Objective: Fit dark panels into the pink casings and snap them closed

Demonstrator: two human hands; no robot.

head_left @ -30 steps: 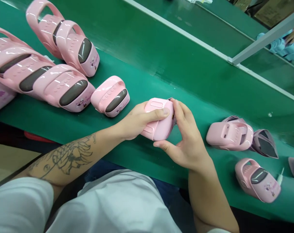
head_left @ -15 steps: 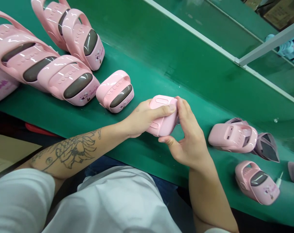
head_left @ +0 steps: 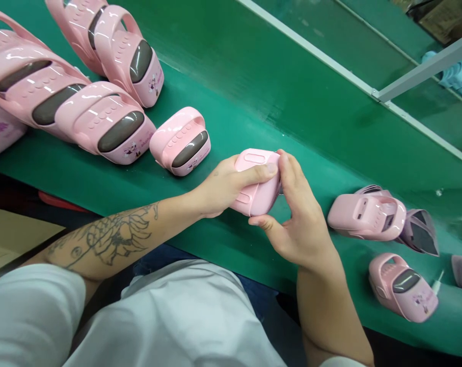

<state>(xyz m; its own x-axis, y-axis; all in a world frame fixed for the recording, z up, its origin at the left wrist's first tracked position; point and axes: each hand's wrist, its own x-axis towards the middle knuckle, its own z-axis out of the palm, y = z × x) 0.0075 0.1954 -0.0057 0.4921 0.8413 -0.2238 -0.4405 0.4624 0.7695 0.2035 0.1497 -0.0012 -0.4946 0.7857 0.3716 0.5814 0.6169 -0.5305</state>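
Both hands grip one pink plastic speaker casing (head_left: 255, 186) just above the green conveyor belt (head_left: 276, 97). My left hand (head_left: 225, 186) wraps around its left side, thumb lying across the top. My right hand (head_left: 297, 216) closes on its right end, fingers curled over the front face, which is hidden. The casing's back faces up and shows an oval recess.
A finished pink speaker (head_left: 181, 141) lies just left of my hands, with a row of several more (head_left: 101, 122) further left. To the right lie a back-up casing (head_left: 368, 214), a grey panel (head_left: 419, 232) and another finished speaker (head_left: 402, 288). A metal rail (head_left: 368, 92) crosses the belt.
My hands and the casing have barely moved; the right fingers have closed a little tighter over its end. The view has drifted slightly.
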